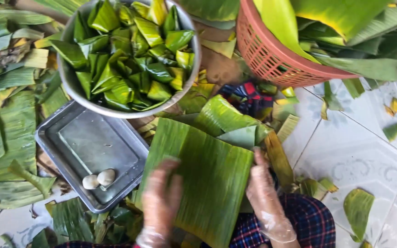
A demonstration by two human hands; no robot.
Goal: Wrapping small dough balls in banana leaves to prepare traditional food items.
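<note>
Sat over a pale tiled floor strewn with leaf scraps. Held a broad banana leaf sheet flat across the lap, left hand and right hand, both in clear gloves, pressed open-palmed on its edges. Kept a metal tray with two dough balls just left, below a steel bowl of folded leaf parcels; red basket of leaves beyond.

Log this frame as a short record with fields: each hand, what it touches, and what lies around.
left hand: gloved, flat on the banana leaf sheet
right hand: gloved, at the sheet's right edge
tray: metal, holds two pale dough balls
bowl: metal, heaped with folded leaf parcels
basket: reddish plastic, holds large leaves
floor: pale tiles, leaf scraps
</note>
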